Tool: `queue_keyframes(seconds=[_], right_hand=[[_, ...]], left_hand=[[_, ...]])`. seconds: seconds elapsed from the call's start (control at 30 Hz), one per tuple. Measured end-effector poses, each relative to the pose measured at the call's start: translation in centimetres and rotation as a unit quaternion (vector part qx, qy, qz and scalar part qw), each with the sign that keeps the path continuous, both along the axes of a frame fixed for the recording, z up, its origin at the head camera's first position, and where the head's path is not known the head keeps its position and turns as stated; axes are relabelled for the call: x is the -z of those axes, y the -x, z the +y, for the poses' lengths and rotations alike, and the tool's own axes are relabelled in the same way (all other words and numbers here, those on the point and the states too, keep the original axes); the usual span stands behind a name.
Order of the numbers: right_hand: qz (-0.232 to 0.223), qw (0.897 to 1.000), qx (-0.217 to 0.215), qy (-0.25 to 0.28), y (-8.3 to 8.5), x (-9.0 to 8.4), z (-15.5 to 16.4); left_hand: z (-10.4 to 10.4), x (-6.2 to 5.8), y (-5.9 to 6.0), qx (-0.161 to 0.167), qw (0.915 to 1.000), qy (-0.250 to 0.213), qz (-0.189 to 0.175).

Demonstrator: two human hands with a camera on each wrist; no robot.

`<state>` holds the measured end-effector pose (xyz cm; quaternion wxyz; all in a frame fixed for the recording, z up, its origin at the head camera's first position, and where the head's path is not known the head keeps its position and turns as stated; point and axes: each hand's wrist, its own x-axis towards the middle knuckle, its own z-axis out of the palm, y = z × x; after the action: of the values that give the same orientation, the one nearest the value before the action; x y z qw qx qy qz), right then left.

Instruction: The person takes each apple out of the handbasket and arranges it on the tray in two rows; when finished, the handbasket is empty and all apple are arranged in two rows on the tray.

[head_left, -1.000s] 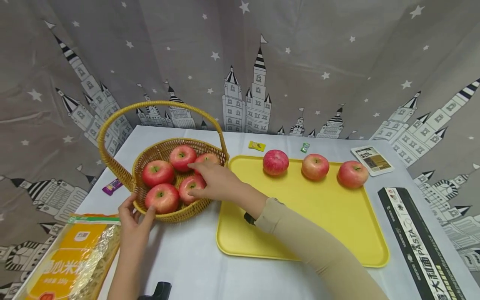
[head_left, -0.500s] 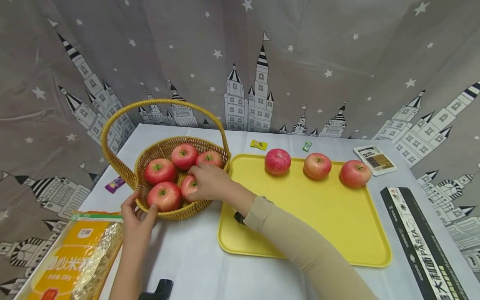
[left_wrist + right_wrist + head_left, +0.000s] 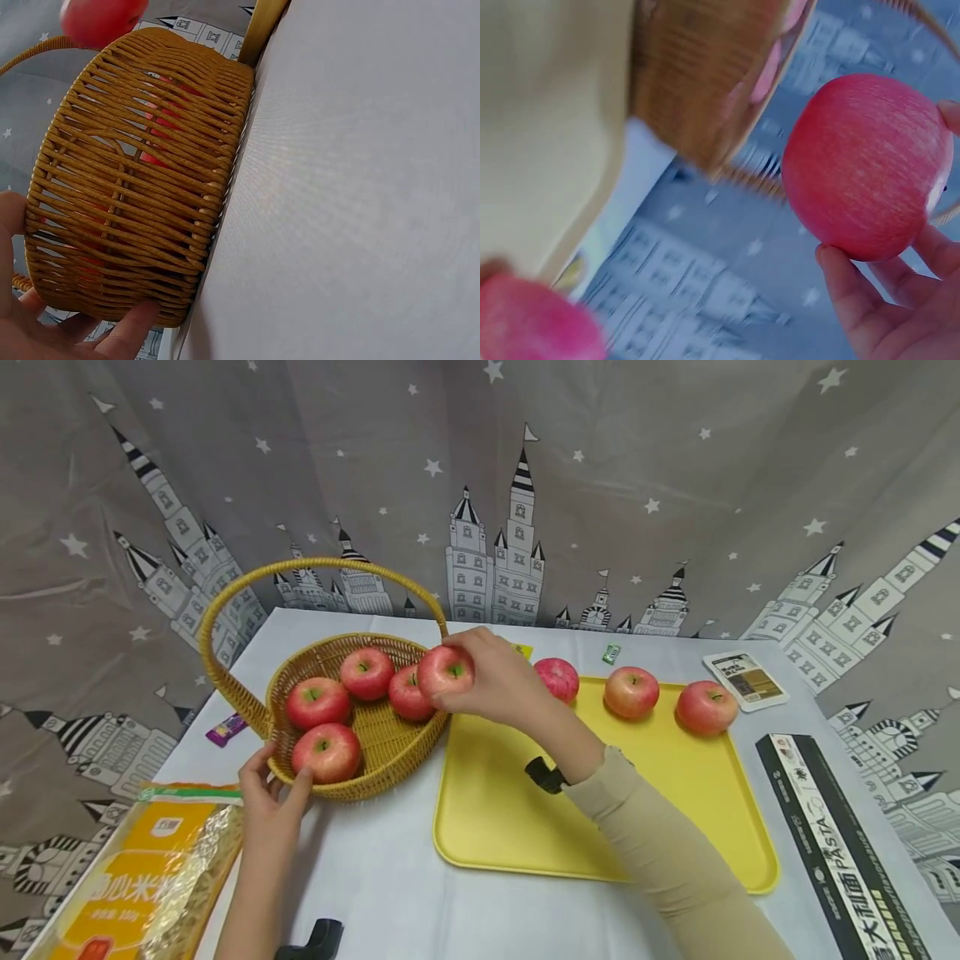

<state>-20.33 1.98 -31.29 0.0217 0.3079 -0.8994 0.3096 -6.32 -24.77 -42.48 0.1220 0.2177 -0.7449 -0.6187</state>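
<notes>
Aloft, a red apple [image 3: 442, 672] is grasped by a person's right hand [image 3: 501, 683], fingers and thumb curled against its sides, over the right rim of a wicker basket [image 3: 397, 747] on a white-covered table [image 3: 390, 893]. The right wrist view shows the fruit pinched at the fingertips, with a gap between it and the basket's woven side.

The left hand [image 3: 273, 797] grips the basket's near left edge, thumb at the front of the rim and fingers bent round the side; the left wrist view shows fingertips against the wickerwork. Four more apples [image 3: 327, 753] sit inside the basket, beneath its tall arched handle [image 3: 318, 562].

To the right lies a yellow tray [image 3: 517, 827], with three apples [image 3: 632, 693] spaced along its far edge, the leftmost partly hidden behind the right hand. A tan sleeve [image 3: 667, 852] crosses the tray, and a black band [image 3: 546, 775] shows at the wrist.

Around the table are a yellow candy [image 3: 524, 650], partly covered by the hand, a green candy [image 3: 611, 653], a purple candy [image 3: 226, 730], a white packet [image 3: 746, 681], a black pasta box [image 3: 836, 847] and an orange food bag [image 3: 142, 877]. A grey castle-print curtain [image 3: 637, 427] hangs behind.
</notes>
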Motion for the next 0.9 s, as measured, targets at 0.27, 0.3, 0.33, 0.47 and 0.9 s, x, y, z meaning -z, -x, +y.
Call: queue_keyframes(seconds=[0.27,0.3,0.33,0.47,0.9], right_hand=[[-0.029,0.997,0.058,-0.051,3.1,3.6,2.3],[-0.035,0.995,0.064,-0.060,3.4,4.2,2.4],[-0.044,0.995,0.069,-0.063,3.7,4.9,2.4],[-0.070,0.993,0.080,-0.048,4.8,7.0,2.1],[0.037,0.999,0.008,0.015,1.1,4.9,-0.2]], left_hand=[[-0.3,0.0,-0.2,-0.006,0.9997,0.023,-0.007],[-0.2,0.0,-0.2,-0.004,0.9998,0.022,-0.005],[-0.2,0.0,-0.2,-0.002,0.9998,0.021,-0.003],[-0.1,0.1,-0.1,0.001,0.9999,0.012,0.003],[0.1,-0.1,-0.2,0.002,0.9998,0.020,-0.002]])
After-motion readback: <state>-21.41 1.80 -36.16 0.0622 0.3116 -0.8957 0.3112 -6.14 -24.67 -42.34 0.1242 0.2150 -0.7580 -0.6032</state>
